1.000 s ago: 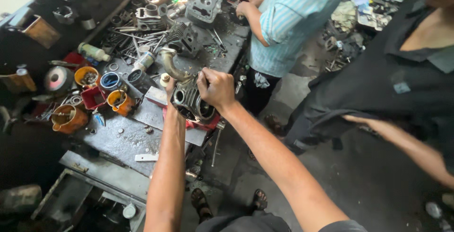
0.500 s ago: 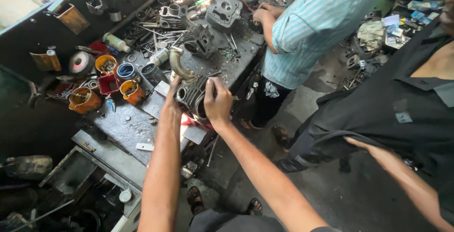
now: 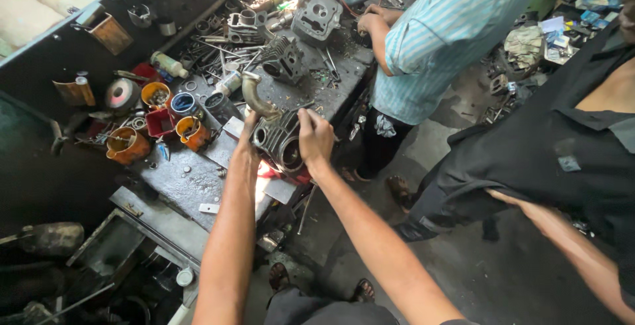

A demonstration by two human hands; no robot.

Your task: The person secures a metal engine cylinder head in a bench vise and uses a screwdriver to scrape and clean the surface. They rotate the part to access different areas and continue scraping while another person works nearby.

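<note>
A dark finned engine cylinder (image 3: 279, 141) with a curved metal pipe (image 3: 254, 97) on top stands at the front edge of a greasy metal workbench (image 3: 178, 179). My left hand (image 3: 249, 141) grips its left side. My right hand (image 3: 315, 137) holds its right side, fingers wrapped over the fins. Both my forearms reach up from the bottom of the view. A red cloth shows under the cylinder.
Orange, red and blue parts cups (image 3: 173, 118) stand left of the cylinder. Other engine parts (image 3: 316, 15) and loose tools litter the bench's far end. A person in a striped shirt (image 3: 442, 34) works there. A person in black (image 3: 562, 146) stands at right.
The view has shifted, so the bench sits higher and more to the right. My hands stay on the cylinder, the right one slightly higher on its side.
</note>
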